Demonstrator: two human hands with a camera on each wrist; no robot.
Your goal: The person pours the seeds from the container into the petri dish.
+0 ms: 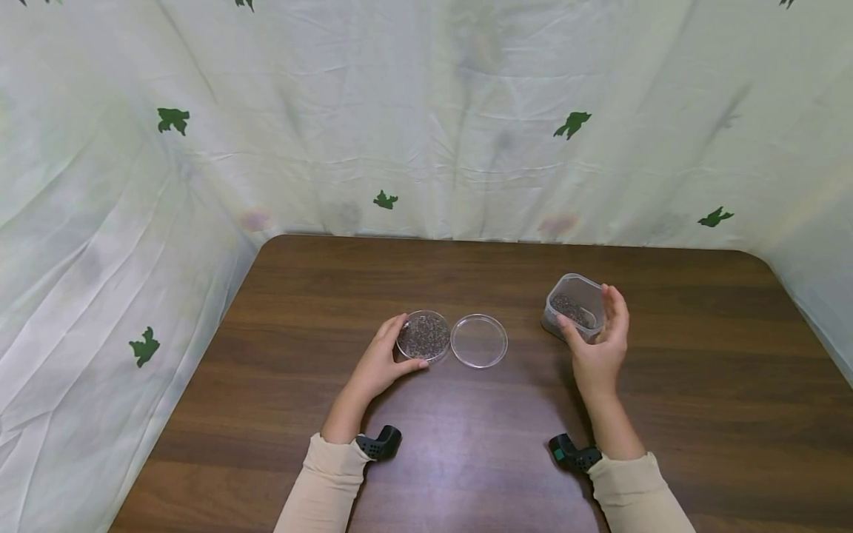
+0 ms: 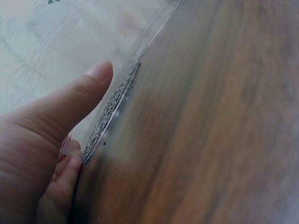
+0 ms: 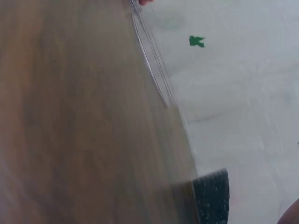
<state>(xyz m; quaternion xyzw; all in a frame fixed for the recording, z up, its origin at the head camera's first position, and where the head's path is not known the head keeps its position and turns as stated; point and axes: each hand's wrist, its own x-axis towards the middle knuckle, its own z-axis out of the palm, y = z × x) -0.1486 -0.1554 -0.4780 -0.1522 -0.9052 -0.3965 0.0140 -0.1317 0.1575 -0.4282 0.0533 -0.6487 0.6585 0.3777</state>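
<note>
A round clear petri dish (image 1: pixel 423 337) filled with dark grey granules lies on the table. My left hand (image 1: pixel 381 363) holds it, fingers round its left side and thumb along its near edge. In the left wrist view the layer of granules (image 2: pixel 112 107) shows through the dish wall. Just right of the dish lies a clear round lid (image 1: pixel 479 341). Farther right stands a clear plastic tub (image 1: pixel 574 292), partly filled with similar granules. My right hand (image 1: pixel 600 352) is spread at its near right side, thumb and fingers apart; in the right wrist view it appears separate from the tub (image 3: pixel 211 196).
The brown wooden table (image 1: pixel 466 459) ends at a white curtain (image 1: pixel 426 111) with green leaf-shaped patches, at the back and both sides. A few loose granules (image 2: pixel 103 143) lie beside the dish. Each wrist wears a black camera (image 1: pixel 381 443).
</note>
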